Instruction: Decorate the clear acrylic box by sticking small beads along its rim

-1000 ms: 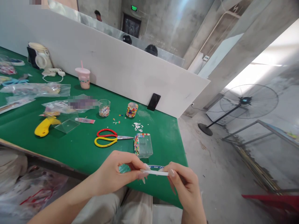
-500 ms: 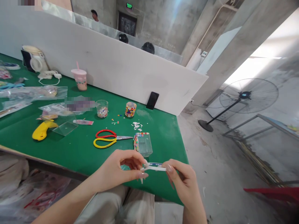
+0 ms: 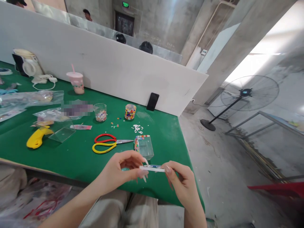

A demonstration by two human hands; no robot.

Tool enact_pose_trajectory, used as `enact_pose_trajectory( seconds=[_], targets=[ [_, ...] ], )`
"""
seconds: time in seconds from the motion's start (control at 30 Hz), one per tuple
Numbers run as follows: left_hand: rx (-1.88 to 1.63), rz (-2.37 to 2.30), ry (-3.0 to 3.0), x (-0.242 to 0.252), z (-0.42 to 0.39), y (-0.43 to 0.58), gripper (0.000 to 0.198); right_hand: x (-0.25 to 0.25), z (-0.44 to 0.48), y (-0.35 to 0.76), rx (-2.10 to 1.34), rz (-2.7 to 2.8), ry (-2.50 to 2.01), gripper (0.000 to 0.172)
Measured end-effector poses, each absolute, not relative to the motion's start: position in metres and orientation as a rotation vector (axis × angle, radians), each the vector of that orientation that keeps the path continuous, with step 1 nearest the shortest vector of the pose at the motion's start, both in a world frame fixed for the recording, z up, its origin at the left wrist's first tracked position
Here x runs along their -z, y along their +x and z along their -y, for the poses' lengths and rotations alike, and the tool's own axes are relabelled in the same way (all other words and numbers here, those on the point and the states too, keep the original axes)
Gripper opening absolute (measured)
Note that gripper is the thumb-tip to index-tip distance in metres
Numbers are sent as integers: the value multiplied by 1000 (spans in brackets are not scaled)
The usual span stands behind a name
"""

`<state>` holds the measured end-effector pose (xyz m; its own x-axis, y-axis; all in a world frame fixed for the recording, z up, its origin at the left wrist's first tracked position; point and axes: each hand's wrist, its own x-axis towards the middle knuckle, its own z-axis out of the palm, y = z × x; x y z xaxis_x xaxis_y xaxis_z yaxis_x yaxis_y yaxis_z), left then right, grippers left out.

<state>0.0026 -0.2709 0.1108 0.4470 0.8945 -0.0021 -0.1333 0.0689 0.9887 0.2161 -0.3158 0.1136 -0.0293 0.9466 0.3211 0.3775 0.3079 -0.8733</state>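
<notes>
A narrow white roll of tape (image 3: 155, 169) with blue print on its inner ring is held edge-on above the near table edge. My left hand (image 3: 125, 167) pinches its left end between thumb and fingertips. At the other end, the thumb and fingers of my right hand (image 3: 181, 179) are closed on it. Just beyond the hands stands a clear box (image 3: 146, 147), its left side and top rim covered with small coloured pieces. Scissors (image 3: 106, 143) with one red and one yellow handle lie to the left, tips near the box.
White bits (image 3: 137, 128) are scattered behind the box. Further back are a colourful decorated cup (image 3: 130, 112), a clear cup (image 3: 101, 113) of small pieces and a leaning phone (image 3: 152, 101). Leftward lie a yellow-handled tool (image 3: 38, 137), a tube (image 3: 82, 127) and a pink tumbler (image 3: 77, 83).
My left fingers have shifted on the tape, and its white edge now looks straighter and lies flat along the roll. Both hands still hold it. The view has turned slightly right.
</notes>
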Motion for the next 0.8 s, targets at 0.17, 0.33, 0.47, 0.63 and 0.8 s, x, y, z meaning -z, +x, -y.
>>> enact_pose_trajectory(
  seconds=[0.17,0.33,0.47,0.63,0.8],
  targets=[
    [-959,-770,1297,-104,267,4,10,-115,314,214,-705,1617,-1223,36],
    [-1090,-732,1207,-96,259,6,12,-102,312,203,-668,1599,-1195,31],
    [-1202,-769,1128,-84,255,11,20,-81,309,185,-567,1554,-1165,30],
    [-1283,-830,1053,-73,250,23,30,-67,309,162,-371,1514,-1114,25],
    [-1539,-993,928,-67,222,0,29,-80,331,159,-162,1517,-983,31]
  ],
)
